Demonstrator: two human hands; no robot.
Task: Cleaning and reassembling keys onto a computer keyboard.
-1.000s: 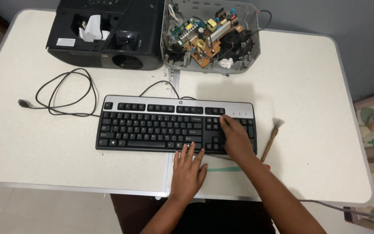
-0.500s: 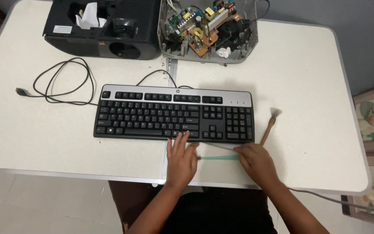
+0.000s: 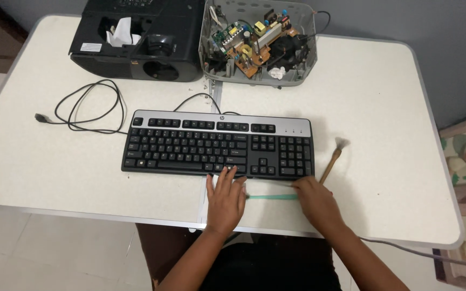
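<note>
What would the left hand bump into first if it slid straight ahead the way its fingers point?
The left hand points up the table, and its fingertips already reach the black keyboard, probably at the bottom row of keys. That comes first.

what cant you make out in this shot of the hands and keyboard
- Head view: whether the right hand grips the thin green tool; the hand covers that end.
- Keyboard key legends: too small.
- Left hand fingertips: touching the keys or only the front edge, unclear.
- Black projector: cut off by the top edge.
</note>
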